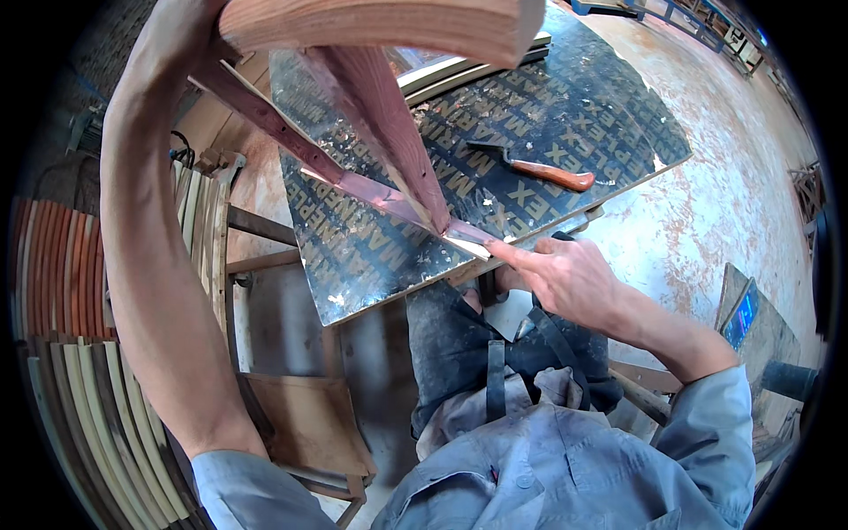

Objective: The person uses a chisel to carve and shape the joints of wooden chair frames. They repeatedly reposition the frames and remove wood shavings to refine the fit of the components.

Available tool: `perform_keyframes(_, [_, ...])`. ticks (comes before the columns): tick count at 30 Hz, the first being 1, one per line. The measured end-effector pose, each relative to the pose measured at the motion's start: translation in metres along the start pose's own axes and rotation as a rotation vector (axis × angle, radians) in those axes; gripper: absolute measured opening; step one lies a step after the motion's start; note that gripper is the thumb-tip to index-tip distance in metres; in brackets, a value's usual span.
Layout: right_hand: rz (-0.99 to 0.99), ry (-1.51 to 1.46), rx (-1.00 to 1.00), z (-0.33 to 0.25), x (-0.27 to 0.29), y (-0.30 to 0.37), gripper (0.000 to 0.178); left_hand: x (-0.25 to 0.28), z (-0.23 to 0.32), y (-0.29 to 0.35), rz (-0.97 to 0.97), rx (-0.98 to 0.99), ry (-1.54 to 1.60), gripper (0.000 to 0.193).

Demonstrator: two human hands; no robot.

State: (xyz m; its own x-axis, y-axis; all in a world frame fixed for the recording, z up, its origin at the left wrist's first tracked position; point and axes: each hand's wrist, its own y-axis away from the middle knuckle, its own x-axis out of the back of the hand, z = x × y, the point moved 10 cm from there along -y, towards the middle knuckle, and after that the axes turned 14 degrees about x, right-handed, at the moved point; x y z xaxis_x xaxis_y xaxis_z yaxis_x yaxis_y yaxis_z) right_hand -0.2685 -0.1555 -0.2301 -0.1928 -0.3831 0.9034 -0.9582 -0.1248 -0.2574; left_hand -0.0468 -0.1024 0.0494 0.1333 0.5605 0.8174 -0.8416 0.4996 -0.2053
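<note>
A reddish-brown wooden frame (380,115) stands tilted over the black-faced board, its thick curved top rail (380,24) rising close to me. At the rail's left end, my left hand (190,19) grips the frame, its fingers mostly hidden behind the wood. The frame's lower ends meet near the board's front edge. There my right hand (565,274) has its index finger stretched along a thin flat piece at the tip of the wood; the other fingers are curled. What they hold is hidden. A hand tool with a dark bent blade and brown wooden handle (552,175) lies to the right.
The black board (495,115) serves as worktop, with wood chips scattered on it and pale strips (468,66) at its far side. Stacked curved wood pieces (71,265) fill the left. A wooden seat-like panel (309,424) is below left. A lit phone (742,314) lies at right.
</note>
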Motion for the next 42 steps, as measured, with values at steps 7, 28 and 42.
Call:
perform_keyframes(7, [0.248, -0.235, -0.073, 0.008, -0.019, 0.019, 0.045, -0.016, 0.003, 0.001, 0.005, -0.143, 0.114, 0.101])
perform_keyframes(28, [0.295, -0.238, -0.213, -0.006, -0.028, 0.021, 0.049, -0.006, 0.002, -0.001, 0.061, -0.268, 0.097, 0.102])
perform_keyframes(42, [0.168, -0.048, -0.077, 0.002, -0.002, 0.019, 0.044, -0.007, 0.0, -0.005, 0.026, -0.202, 0.077, 0.102])
